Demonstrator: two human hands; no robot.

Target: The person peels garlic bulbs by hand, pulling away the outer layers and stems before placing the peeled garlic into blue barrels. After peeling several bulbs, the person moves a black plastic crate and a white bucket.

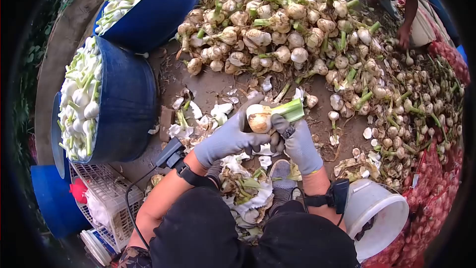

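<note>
Garlic bulb (pixel 259 118), brown-patched white, green stem, frame center. Left hand (pixel 235 134) clamped on bulb, fingers curled; right hand (pixel 295 139) angled inward at stem, fingers bent, closure unclear.

I see an outdoor yard for cleaning garlic: heaped bulbs (pixel 292 25), blue tubs (pixel 126 104) of trimmed ones, red net sacks (pixel 426 203) (greenery at the edge).
</note>
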